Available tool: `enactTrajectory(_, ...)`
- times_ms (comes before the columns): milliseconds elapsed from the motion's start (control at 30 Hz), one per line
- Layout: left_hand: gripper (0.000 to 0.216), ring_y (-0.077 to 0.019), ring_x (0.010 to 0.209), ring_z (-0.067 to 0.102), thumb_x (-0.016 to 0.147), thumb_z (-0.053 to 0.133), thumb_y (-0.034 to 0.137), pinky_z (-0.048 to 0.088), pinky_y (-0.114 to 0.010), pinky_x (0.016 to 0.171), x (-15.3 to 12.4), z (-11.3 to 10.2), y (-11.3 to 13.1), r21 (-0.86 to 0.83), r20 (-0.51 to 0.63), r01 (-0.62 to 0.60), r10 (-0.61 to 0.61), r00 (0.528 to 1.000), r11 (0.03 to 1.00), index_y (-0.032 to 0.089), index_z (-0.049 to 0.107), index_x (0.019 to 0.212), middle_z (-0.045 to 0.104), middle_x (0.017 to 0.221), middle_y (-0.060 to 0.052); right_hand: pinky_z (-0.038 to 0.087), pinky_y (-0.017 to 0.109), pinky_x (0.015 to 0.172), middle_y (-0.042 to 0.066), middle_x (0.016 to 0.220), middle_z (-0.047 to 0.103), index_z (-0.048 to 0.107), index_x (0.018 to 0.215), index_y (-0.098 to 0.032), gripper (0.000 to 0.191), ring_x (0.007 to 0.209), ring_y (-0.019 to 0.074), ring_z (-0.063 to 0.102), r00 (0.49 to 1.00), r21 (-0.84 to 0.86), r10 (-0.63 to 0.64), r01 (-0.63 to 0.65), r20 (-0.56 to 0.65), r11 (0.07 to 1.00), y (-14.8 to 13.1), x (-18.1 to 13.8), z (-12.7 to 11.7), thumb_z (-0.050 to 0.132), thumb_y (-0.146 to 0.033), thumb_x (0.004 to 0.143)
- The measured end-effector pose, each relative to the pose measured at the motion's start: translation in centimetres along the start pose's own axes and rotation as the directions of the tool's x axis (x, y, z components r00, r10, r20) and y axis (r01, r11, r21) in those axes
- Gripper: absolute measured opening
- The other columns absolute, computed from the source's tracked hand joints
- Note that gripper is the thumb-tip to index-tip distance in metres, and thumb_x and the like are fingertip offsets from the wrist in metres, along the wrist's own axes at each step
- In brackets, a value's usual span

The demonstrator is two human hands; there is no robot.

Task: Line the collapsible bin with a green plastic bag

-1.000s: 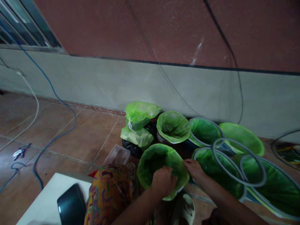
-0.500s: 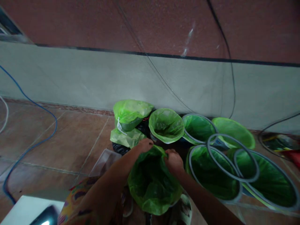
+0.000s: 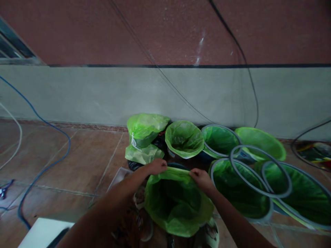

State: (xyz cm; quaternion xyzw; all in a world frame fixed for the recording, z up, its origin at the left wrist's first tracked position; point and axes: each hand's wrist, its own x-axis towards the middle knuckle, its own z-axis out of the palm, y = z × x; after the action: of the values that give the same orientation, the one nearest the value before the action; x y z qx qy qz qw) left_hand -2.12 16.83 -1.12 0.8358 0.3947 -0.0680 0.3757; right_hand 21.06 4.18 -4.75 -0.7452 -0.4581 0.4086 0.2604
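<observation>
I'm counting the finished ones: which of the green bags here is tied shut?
The bag at the far left, stacked by the wall, knotted with a white string. The others gape open, including the one both hands hold.

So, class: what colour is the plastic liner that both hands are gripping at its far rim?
Bright translucent green liner, seen best in the head view.

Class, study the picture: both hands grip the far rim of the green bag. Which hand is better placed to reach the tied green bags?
Left. The left hand holds the green bag just below the tied green bags; the right hand is farther away.
</observation>
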Motion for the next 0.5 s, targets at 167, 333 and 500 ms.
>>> enactTrajectory(167, 0.026, -0.0179, 0.090, 0.063, 0.088, 0.045, 0.023, 0.045, -0.028, 0.084, 1.6, 1.7, -0.1, 0.011, -0.189, 0.176, -0.170, 0.967, 0.984, 0.018, 0.070, 0.095, 0.071, 0.094, -0.006, 0.043, 0.031, 0.073, 0.006, 0.080, 0.073, 0.073, 0.082, -0.022, 0.024, 0.078, 0.0223, 0.064, 0.990, -0.122, 0.017, -0.035, -0.142, 0.992, 1.0, 2.8, 0.6, 0.053, -0.036, 0.080)
enactTrajectory(333, 0.026, -0.0192, 0.092, 0.065, 0.087, 0.049, 0.025, 0.046, -0.029, 0.084, 3.2, 2.8, -1.0, -0.053, -0.236, 0.289, -0.293, 0.927, 0.956, 0.018, 0.073, 0.095, 0.073, 0.096, -0.007, 0.047, 0.030, 0.074, 0.005, 0.079, 0.075, 0.075, 0.078, -0.022, 0.024, 0.079, 0.0223, 0.067, 0.985, -0.097, 0.083, -0.098, -0.153, 0.990, 2.0, 4.6, 1.7, 0.056, -0.037, 0.079)
enactTrajectory(500, 0.022, -0.0181, 0.085, 0.066, 0.085, 0.056, 0.027, 0.049, -0.029, 0.080, 4.3, 3.2, -2.9, -0.165, -0.186, 0.345, -0.373, 0.909, 0.924, 0.017, 0.075, 0.085, 0.073, 0.083, -0.004, 0.052, 0.029, 0.067, 0.008, 0.079, 0.076, 0.075, 0.080, -0.017, 0.029, 0.077, 0.0224, 0.070, 0.984, 0.078, 0.160, -0.154, -0.079, 0.985, 3.1, 5.4, 2.3, 0.057, -0.039, 0.077)
